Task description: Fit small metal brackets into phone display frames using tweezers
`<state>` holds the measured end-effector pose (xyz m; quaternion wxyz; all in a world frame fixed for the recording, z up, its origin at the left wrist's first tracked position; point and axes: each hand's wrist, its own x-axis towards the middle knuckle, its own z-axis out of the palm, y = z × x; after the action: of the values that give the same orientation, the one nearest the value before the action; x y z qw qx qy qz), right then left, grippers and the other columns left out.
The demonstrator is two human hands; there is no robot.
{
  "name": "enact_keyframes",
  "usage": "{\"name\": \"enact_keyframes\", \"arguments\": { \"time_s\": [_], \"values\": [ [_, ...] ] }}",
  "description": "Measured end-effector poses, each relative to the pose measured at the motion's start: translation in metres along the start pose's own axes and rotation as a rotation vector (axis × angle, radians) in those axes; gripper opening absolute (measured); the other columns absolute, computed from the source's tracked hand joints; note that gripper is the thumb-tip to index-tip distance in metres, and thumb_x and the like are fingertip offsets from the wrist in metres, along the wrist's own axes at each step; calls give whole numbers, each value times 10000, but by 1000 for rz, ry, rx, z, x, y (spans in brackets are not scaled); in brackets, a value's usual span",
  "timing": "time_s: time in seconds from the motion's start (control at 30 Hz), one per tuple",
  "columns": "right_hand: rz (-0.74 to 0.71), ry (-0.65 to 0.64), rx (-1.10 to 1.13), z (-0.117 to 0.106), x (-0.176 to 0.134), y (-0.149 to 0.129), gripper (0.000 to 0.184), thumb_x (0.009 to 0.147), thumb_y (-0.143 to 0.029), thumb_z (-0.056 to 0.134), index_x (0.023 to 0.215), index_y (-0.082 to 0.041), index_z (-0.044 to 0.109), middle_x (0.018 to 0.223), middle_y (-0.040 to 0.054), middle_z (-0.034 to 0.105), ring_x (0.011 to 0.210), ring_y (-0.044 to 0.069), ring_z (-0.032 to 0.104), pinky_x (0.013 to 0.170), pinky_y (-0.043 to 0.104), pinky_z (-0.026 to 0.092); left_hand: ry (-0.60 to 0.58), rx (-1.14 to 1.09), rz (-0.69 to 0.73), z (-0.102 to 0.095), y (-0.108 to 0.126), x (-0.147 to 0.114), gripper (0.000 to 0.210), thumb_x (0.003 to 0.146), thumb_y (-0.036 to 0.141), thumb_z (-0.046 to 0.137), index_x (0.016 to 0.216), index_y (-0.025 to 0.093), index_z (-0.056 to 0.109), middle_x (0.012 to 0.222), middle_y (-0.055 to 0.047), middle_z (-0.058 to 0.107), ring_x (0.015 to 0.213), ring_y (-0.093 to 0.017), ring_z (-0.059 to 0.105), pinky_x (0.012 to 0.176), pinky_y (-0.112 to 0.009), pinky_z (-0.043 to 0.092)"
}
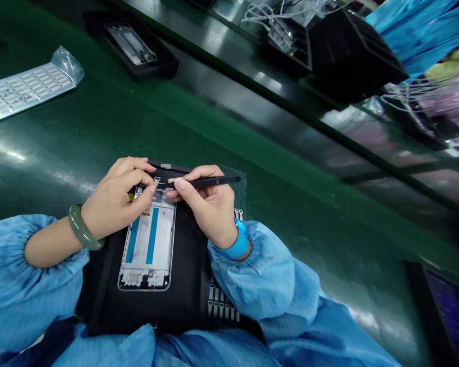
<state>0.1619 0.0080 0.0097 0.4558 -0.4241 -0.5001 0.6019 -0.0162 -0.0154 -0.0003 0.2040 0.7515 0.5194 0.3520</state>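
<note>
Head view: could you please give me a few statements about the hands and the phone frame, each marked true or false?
1. The right hand holds a black tool. True.
2. The phone frame lies on a black tray. True.
3. The left hand rests away from the frame. False: its fingers touch the frame's top end.
4. The left wrist wears a blue band. False: it wears a green bangle; the blue wristband is on the right.
5. A second tray sits farther along the green table. True.

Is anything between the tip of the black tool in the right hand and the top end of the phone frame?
Nothing visible. The right hand holds the slim black tweezers with the tip at the top of the silver phone frame; the left hand's fingertips rest just beside that spot, not across it.
</note>
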Motion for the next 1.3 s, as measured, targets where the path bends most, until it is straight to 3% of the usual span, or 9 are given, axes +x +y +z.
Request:
{"name": "enact_keyframes", "arguments": {
  "time_s": [0.17,0.37,0.57,0.97,1.3],
  "values": [
    [-37,25,29,0,6,-4,233,760,-276,697,807,-194,483,638,-65,618,575,96,687,541,175,577,-113,92,39,-14,-12,-4,194,838,296,546,968,152,561,1117,-107,585,1205,-259,468,1019,-448,399],
    [105,-46,57,5,15,4,257,753,-311,697,797,-193,473,630,-60,619,572,101,686,518,174,572,-276,110,157,-24,-24,-12,229,851,293,543,1062,203,552,1164,-66,574,1299,-259,384,1056,-454,375],
    [193,-57,15,4,17,8,298,728,-325,718,809,-196,462,612,-65,616,558,100,680,525,173,571,-287,121,167,-21,-23,-12,186,870,286,521,1024,193,567,1149,-80,573,1297,-257,379,1054,-470,381],
    [200,15,-45,2,15,8,267,756,-332,692,809,-198,468,599,-52,621,563,108,681,546,195,577,-308,118,155,-22,-21,-11,183,871,256,522,1038,189,556,1171,-79,564,1320,-245,350,1070,-453,369],
    [237,-48,-24,2,15,8,273,741,-323,693,813,-202,459,579,-71,590,560,92,670,526,171,546,-313,129,142,-22,-20,-12,180,871,282,529,1026,194,550,1165,-81,562,1320,-255,348,1065,-473,369]
  ]
}}
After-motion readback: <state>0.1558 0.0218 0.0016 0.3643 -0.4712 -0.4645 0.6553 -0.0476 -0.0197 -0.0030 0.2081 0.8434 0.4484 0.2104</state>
